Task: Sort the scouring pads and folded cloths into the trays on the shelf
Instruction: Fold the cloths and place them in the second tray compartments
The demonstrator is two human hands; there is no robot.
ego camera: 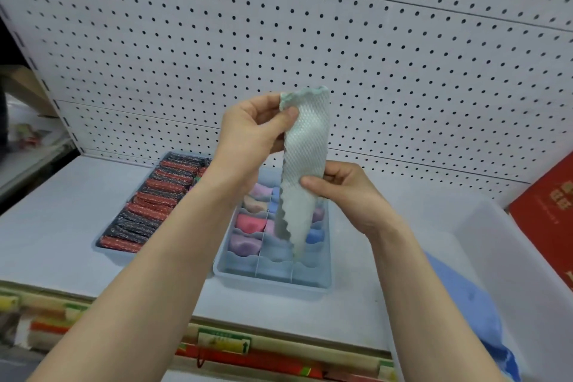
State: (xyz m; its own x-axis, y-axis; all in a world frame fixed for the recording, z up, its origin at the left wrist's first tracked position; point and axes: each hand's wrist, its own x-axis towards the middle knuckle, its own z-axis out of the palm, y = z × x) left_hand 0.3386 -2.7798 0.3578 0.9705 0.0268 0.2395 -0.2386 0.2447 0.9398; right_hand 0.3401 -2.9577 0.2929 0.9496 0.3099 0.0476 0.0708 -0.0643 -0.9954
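Note:
A pale green mesh cloth (305, 158) hangs as a narrow folded strip in front of me. My left hand (251, 130) pinches its top corner. My right hand (344, 192) pinches its right edge lower down. Under the cloth stands a light blue divided tray (273, 281) with pink, purple and blue folded cloths (251, 223) in its compartments; the front row holds nothing visible. To its left a second tray (107, 253) is packed with red and dark glittery scouring pads (155, 205).
A clear plastic bin (508, 245) on the right holds a blue cloth (468, 304). A red box (545, 214) leans at the far right. White pegboard (310, 40) backs the shelf. Price labels (223, 341) run along the shelf's front edge.

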